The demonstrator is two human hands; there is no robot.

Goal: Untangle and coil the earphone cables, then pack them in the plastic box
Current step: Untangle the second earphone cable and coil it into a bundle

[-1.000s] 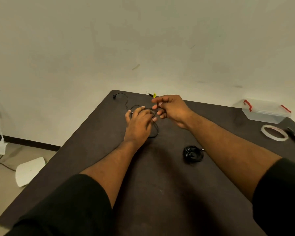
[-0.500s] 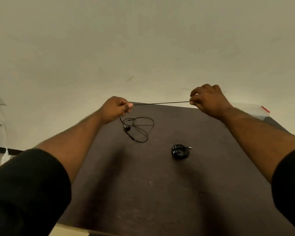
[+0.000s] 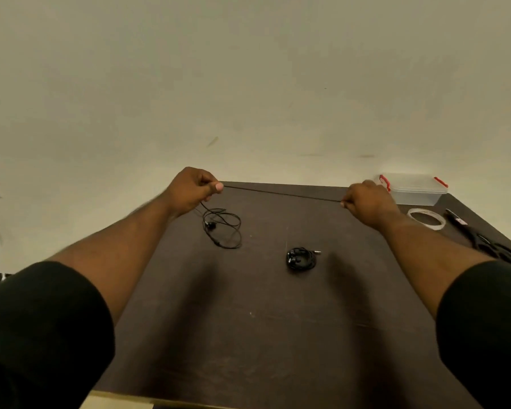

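**Above the dark table, a cable pulled taut**

Over the far half of the dark table (image 3: 248,335), the left hand (image 3: 189,191) and right hand (image 3: 366,203) each pinch an earphone cable (image 3: 281,193), stretched straight left to right, dipping slightly toward the right. Its slack end droops from the left fist into loose loops on the wood. A coiled earphone bundle (image 3: 301,258) sits mid-table. Far right: plastic box (image 3: 415,190), tape roll (image 3: 426,219), scissors (image 3: 484,240). Plain pale wall behind
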